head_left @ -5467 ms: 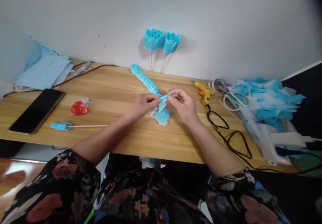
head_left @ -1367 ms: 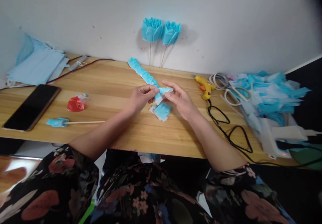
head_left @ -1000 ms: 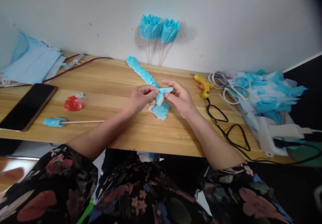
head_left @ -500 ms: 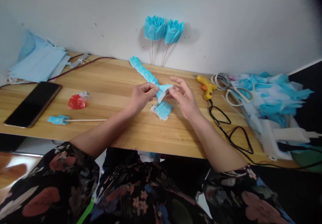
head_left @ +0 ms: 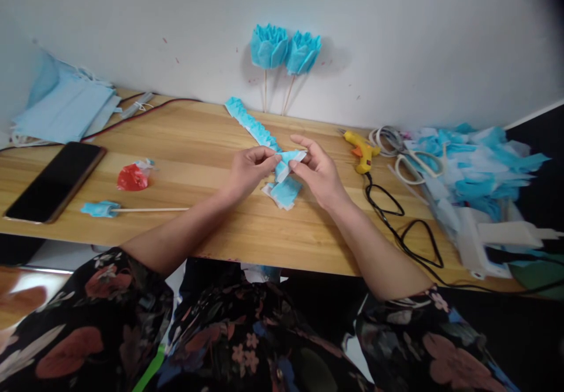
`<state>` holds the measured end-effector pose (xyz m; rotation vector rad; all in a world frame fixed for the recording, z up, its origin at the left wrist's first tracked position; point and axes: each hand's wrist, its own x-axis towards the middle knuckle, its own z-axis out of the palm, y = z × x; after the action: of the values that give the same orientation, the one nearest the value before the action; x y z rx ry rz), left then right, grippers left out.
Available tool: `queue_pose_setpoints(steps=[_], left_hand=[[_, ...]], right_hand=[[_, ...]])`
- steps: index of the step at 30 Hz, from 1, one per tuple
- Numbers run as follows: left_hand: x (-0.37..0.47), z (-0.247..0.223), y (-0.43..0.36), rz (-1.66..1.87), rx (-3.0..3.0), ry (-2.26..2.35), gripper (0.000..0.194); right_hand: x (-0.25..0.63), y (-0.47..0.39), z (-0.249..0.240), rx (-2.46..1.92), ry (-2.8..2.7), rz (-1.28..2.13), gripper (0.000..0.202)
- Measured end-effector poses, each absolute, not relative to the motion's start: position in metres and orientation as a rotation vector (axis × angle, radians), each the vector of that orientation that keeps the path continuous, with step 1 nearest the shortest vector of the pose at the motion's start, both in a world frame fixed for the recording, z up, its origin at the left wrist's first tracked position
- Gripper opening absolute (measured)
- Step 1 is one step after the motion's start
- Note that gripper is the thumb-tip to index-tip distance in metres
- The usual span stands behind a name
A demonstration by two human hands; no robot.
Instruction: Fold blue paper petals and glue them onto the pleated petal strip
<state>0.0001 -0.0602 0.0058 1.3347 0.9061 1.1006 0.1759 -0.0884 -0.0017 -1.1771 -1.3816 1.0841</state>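
The left hand point(head_left: 254, 171) and right hand point(head_left: 318, 174) each pinch a folded blue-and-white fabric piece point(head_left: 288, 163) between thumb and fingers, above the middle of the worktop point(head_left: 194, 151). Just below it lies a small stack of fabric pieces point(head_left: 285, 193); beyond it, a row of folded blue pieces point(head_left: 251, 124) slants toward the wall. Behind, 2 blue fabric flowers point(head_left: 285, 50) on thin sticks lean against the wall point(head_left: 176, 22). To the right are a yellow glue gun point(head_left: 363, 152), scissors point(head_left: 418, 167) and a heap of blue and white scraps point(head_left: 480, 166). To the left lie 1 stick with blue fabric wrapped on its end point(head_left: 100, 208), a crumpled red wrapper point(head_left: 133, 177), a phone point(head_left: 55, 182) and face masks point(head_left: 66, 107).
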Motion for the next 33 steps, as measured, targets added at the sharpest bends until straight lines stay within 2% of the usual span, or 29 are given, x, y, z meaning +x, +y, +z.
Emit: queue_pose_setpoints(steps=[6,11,13,18,33], left_hand=[[-0.002,0.005,-0.058,1.129,1.323,0.905,0.016],[-0.003,0.006,-0.056,1.181,1.31,0.929,0.02],[-0.002,0.007,-0.057,1.187,1.298,0.941,0.02],[-0.001,0.007,-0.057,1.202,1.289,0.956,0.019],[0.0,0.002,-0.057,1.195,1.322,0.891,0.022]], right_hand=[[0.178,-0.089,0.004,-1.19,-1.45,0.922,0.045],[0.176,-0.096,0.014,-1.26,-1.506,0.389,0.007],[0.174,-0.099,0.016,-1.272,-1.607,0.296,0.014],[0.166,-0.103,0.014,-1.311,-1.788,0.326,0.01],[0.16,-0.101,0.006,-1.354,-1.629,0.453,0.009]])
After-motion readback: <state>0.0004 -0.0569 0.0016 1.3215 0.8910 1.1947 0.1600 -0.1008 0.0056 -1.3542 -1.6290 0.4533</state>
